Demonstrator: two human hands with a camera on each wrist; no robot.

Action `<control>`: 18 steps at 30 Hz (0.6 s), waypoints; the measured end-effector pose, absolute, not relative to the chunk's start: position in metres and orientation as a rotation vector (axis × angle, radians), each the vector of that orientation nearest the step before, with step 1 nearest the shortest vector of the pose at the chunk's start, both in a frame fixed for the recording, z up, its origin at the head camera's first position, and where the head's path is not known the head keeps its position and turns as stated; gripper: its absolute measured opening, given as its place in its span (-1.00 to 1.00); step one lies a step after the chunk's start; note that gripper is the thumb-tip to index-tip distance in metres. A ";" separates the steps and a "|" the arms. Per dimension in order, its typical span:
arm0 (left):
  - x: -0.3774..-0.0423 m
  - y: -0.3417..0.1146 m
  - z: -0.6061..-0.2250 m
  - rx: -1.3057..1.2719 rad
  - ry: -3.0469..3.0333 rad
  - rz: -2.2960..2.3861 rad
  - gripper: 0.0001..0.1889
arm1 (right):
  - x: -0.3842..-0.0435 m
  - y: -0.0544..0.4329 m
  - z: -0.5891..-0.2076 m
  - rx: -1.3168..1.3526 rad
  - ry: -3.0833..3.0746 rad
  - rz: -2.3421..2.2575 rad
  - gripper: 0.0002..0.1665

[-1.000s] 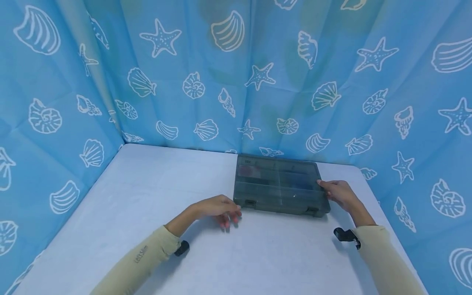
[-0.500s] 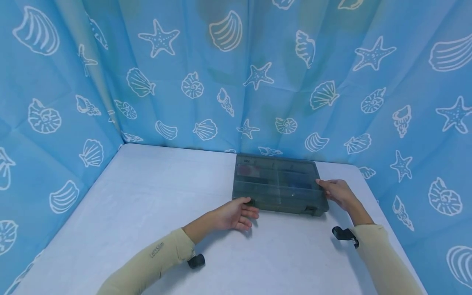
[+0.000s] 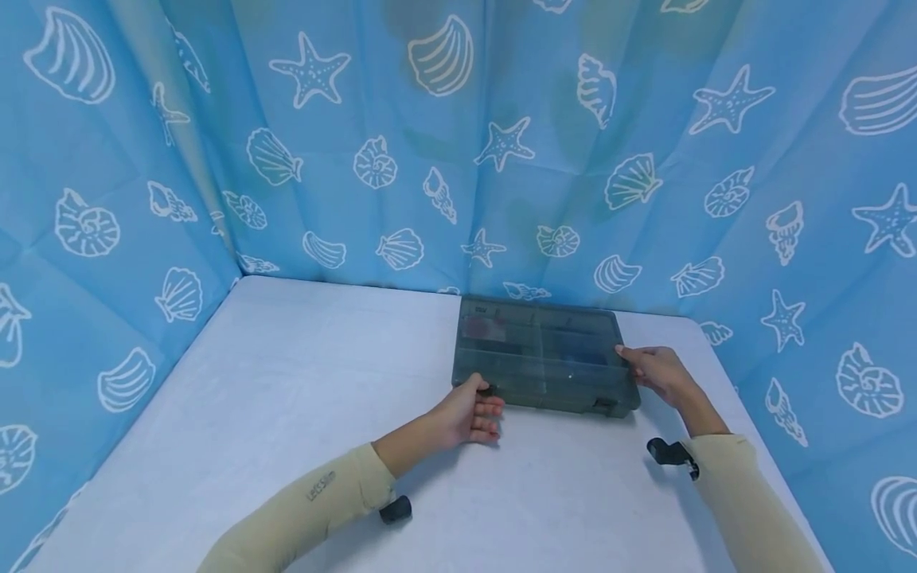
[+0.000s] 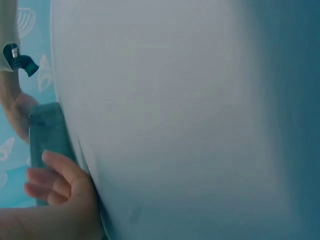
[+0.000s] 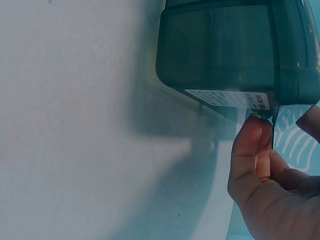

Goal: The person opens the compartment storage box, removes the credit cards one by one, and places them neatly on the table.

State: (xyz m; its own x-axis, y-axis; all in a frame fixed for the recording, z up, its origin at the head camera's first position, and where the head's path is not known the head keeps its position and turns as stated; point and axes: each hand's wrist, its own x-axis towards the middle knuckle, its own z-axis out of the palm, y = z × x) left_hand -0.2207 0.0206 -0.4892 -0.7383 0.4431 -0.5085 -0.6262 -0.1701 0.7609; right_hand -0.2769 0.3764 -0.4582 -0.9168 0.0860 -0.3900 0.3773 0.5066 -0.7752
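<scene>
A dark translucent compartment box (image 3: 537,354) lies at the table's back edge with its lid down. Two latches sit on its front side; the right latch (image 3: 603,404) shows plainly. My left hand (image 3: 462,414) is at the left latch, thumb at the lid's front edge, other fingers loosely bent in front of the box. In the left wrist view those fingers (image 4: 47,185) overlap the box. My right hand (image 3: 661,374) holds the box's right end, thumb on top of the lid. Below a white label (image 5: 230,98), its fingertips meet that end in the right wrist view.
The box rests on a white-covered table (image 3: 322,358). A blue curtain (image 3: 401,143) printed with shells and starfish hangs behind and along both sides. Black wrist-camera mounts (image 3: 669,454) stick out from both beige sleeves (image 3: 315,501).
My left hand has moved right from beside the box's front left corner to the left latch, turning so its thumb is on top. The right hand keeps its hold and the box stays put.
</scene>
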 end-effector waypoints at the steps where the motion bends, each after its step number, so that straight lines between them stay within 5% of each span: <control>1: -0.221 0.022 -0.489 -0.232 1.400 1.974 -0.57 | -0.277 0.377 -0.458 0.385 2.452 -1.372 0.07; 11: -0.218 0.030 -0.495 -0.298 1.441 2.083 -0.73 | -0.279 0.379 -0.463 0.388 2.456 -1.386 0.05; 18: -0.211 0.028 -0.495 -0.278 1.260 2.058 -0.66 | -0.279 0.378 -0.462 0.374 2.455 -1.394 0.03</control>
State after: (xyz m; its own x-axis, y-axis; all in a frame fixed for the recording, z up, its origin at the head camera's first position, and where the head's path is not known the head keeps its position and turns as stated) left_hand -0.2109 0.0280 -0.4949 -0.7336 0.4498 -0.5094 -0.6582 -0.2839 0.6973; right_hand -0.2794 0.3778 -0.4622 -0.9233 0.0795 -0.3758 0.3634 0.4974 -0.7877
